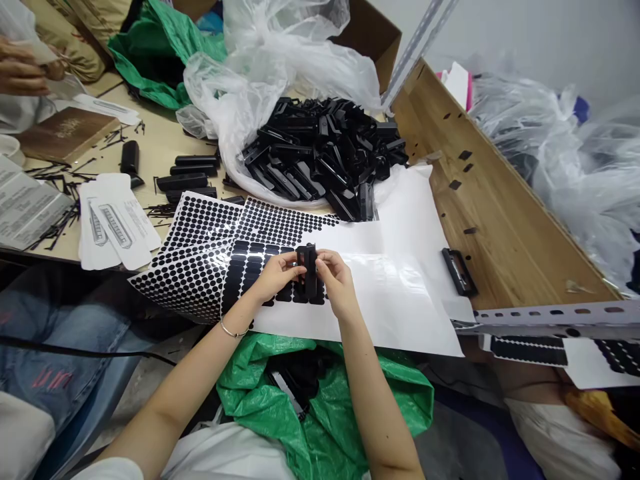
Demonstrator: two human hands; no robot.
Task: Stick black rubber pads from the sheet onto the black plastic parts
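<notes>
My left hand [277, 275] and my right hand [338, 279] pinch a long black plastic piece [310, 280] from its two sides, holding it upright. Its exact kind I cannot make out. Beneath both hands lies a white backing sheet [405, 273], with larger black rounded stickers [245, 267] to the left of the piece. Sheets of small black round stickers [193, 263] spread further left. A loose pile of similar black plastic pieces [320, 150] sits behind my hands, partly inside a clear plastic bag [280, 53].
A green sack [400, 400] with black items lies open on my lap. Another green sack [155, 40] stands at the back left. White cards [117, 223] lie left. A wooden board [495, 220] borders the right, near one black piece [459, 272]. A co-worker's hand [23, 70] shows top left.
</notes>
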